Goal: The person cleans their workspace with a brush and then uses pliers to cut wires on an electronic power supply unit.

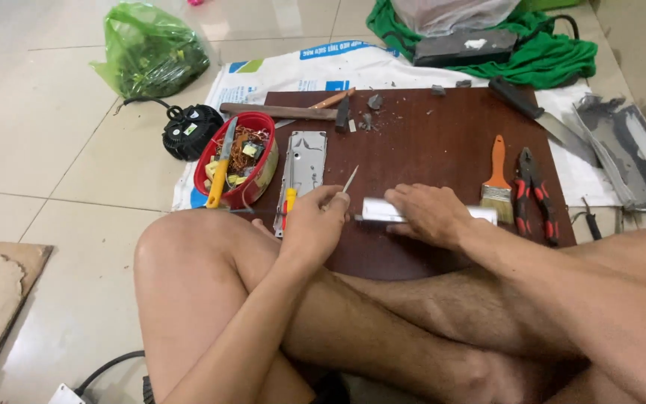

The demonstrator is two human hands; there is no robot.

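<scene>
Head view shows my left hand (315, 221) pinching a thin metal blade (350, 179) while my right hand (431, 213) presses closed over a white rectangular block (379, 210) near the dark brown wooden board's (428, 142) front edge.

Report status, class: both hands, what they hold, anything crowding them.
Left hand grips thin metal tool, tip up. Right hand presses white block onto brown board. Paintbrush and pliers close on the right.
</scene>
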